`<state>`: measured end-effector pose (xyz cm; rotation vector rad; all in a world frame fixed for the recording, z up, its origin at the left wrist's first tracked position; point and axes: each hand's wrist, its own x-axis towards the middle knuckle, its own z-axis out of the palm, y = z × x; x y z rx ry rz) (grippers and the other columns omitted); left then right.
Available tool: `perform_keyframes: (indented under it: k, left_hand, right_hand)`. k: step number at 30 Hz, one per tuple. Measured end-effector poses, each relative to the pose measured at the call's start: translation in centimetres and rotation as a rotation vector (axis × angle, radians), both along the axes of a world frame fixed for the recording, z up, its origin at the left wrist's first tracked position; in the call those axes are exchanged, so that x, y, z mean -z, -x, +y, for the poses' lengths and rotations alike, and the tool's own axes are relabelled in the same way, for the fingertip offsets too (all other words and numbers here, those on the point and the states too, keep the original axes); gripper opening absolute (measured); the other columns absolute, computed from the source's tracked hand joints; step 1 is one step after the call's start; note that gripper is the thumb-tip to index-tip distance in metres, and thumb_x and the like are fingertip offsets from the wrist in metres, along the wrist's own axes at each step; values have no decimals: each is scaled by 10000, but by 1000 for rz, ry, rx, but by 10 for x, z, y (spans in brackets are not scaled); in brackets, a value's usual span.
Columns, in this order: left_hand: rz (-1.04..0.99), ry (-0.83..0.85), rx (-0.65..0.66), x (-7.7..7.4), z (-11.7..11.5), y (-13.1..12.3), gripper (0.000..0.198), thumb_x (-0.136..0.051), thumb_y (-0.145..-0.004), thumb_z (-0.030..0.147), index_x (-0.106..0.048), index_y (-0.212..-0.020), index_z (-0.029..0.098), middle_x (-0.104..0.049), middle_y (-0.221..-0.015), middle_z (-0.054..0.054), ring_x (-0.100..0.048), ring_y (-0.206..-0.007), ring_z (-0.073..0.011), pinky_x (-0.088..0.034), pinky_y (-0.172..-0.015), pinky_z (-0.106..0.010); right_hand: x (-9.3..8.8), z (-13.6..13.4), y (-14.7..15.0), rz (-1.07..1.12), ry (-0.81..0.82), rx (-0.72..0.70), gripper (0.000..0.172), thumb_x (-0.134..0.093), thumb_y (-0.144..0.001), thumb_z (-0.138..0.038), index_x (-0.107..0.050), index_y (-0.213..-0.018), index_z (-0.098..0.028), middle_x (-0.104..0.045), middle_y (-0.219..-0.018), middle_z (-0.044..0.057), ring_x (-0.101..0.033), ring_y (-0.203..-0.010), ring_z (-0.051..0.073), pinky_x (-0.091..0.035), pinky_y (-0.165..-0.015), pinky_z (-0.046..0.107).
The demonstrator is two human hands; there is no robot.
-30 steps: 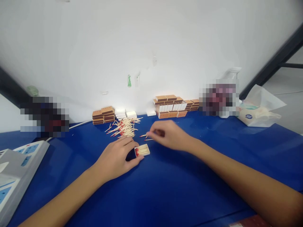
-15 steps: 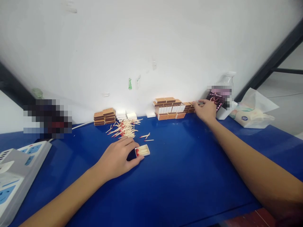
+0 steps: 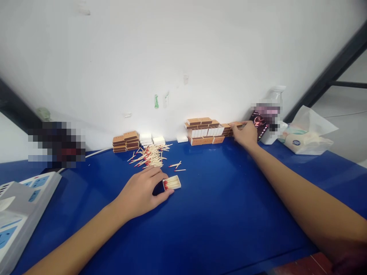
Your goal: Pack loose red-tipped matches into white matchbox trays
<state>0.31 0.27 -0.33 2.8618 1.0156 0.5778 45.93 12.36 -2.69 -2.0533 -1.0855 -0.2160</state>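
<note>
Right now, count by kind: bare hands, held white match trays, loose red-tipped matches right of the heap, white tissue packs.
Left hand, right hand: 2
Open white match tray: 1
Loose red-tipped matches: 3
White tissue pack: 1
Total: 7

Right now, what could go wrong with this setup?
1. The left hand pinches an open matchbox tray; tilting it might spill the matches.
2. The right hand is at the brown matchbox stack, near a dark printed box; a bump could topple either.
3. The match pile lies close beyond the left hand; a forward slip could scatter it.
</note>
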Motion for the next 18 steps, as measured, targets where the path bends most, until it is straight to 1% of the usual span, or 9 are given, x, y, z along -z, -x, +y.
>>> perform_keyframes:
  k: [3,5,7,10,13,15,16,17,18]
  left_hand:
    - [-5,-5,3,0,0,1,275,-639,-977,442,-697,-1103,205,-706,-1041,-67,-689,-954,-240,-581,-841,-403]
    - [-10,-6,2,0,0,1,268,-646,-974,434,-698,-1106,206,-707,-1042,-67,-692,-957,-242,-582,-843,-403]
    - [-9,-3,4,0,0,1,265,-648,-972,431,-697,-1104,206,-706,-1039,-68,-692,-956,-244,-583,-839,-405]
    - [-10,-7,9,-1,-1,0,264,-644,-975,434,-699,-1093,204,-705,-1020,-70,-689,-939,-242,-585,-829,-405]
    - [-27,-33,9,-3,-1,-1,252,-648,-975,426,-701,-1076,202,-712,-1006,-70,-690,-938,-241,-588,-824,-399]
    - [-57,-68,-9,-5,-1,-1,235,-651,-973,412,-703,-1056,199,-721,-1008,-70,-695,-941,-241,-592,-828,-401]
    - [-82,-91,-24,-5,-1,-1,225,-655,-970,402,-703,-1051,198,-727,-1014,-69,-698,-944,-240,-594,-832,-401]
    - [-113,-116,-44,-6,0,-1,218,-659,-966,392,-704,-1054,198,-735,-1026,-68,-703,-952,-239,-597,-840,-402]
    - [-148,-143,-63,-6,1,0,216,-665,-962,385,-706,-1062,199,-743,-1040,-67,-708,-963,-238,-600,-848,-402]
  right_hand:
    - [-4,-3,8,78,-20,47,527,-681,-877,-475,-551,-1245,-119,-713,-1115,236,-682,-999,339,-523,-884,448]
    - [-6,-6,13,96,-69,38,449,-697,-868,-432,-566,-1178,-135,-716,-1079,221,-670,-975,333,-508,-883,448]
    - [-10,-10,17,84,-122,19,325,-673,-881,-376,-579,-1100,-154,-716,-979,175,-665,-922,316,-499,-875,447]
    - [-24,-18,24,32,-288,-46,208,-557,-955,-346,-566,-1083,-183,-675,-852,96,-642,-816,273,-487,-845,426]
    - [-47,-31,42,-21,-524,-160,237,-466,-1018,-443,-547,-1076,-229,-655,-903,87,-608,-825,247,-476,-799,391]
    - [-60,-42,67,-7,-667,-280,248,-523,-1001,-493,-555,-965,-250,-651,-939,85,-599,-875,236,-481,-801,377]
    - [-63,-49,83,34,-719,-320,280,-549,-986,-507,-549,-880,-248,-633,-868,63,-599,-831,221,-491,-775,369]
    - [-65,-56,101,132,-693,-396,337,-552,-981,-537,-533,-806,-249,-595,-749,29,-585,-724,198,-494,-701,351]
    - [-64,-64,120,260,-597,-496,383,-558,-975,-567,-533,-768,-247,-564,-663,6,-561,-631,181,-479,-614,331]
